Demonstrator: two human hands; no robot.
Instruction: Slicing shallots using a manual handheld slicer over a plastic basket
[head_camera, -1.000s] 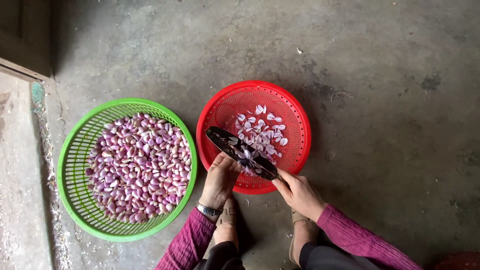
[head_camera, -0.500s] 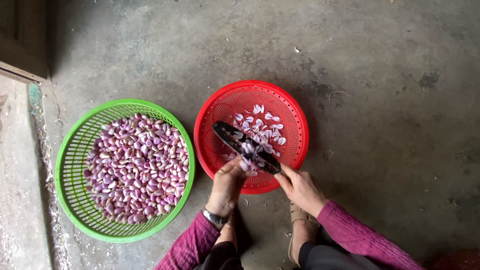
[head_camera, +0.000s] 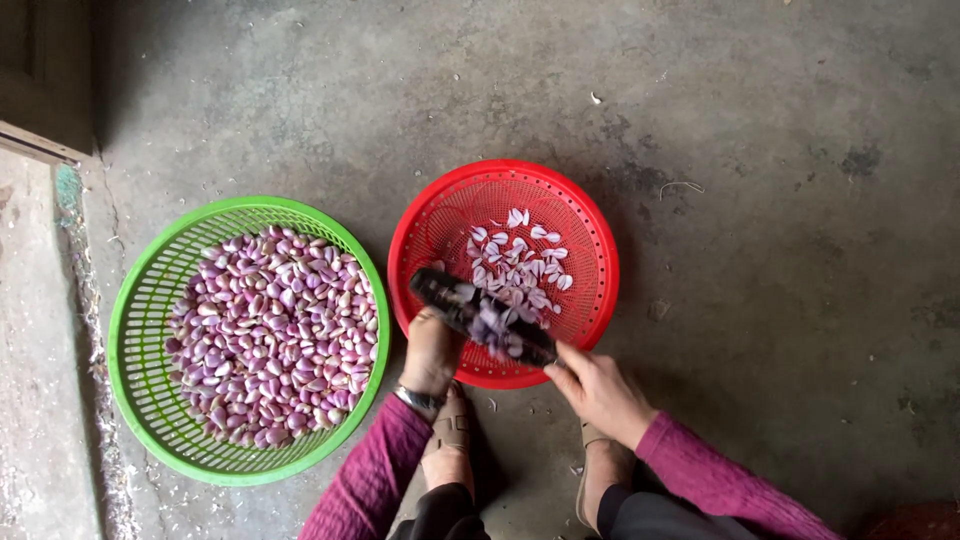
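Your left hand (head_camera: 432, 350) and right hand (head_camera: 598, 388) each grasp an end of the long dark flat slicer (head_camera: 482, 316). It has slid lower across the round red plastic basket (head_camera: 600, 262) at frame centre; pale slices (head_camera: 520, 262) gather beneath.

dark flat oblong slicer tool (head_camera: 483, 316) | held tilted across near rim of round red perforated plastic basket (head_camera: 590, 240) | pale purple-white cut shallot slices (head_camera: 522, 262) | heaped loosely in basket middle, some on tool
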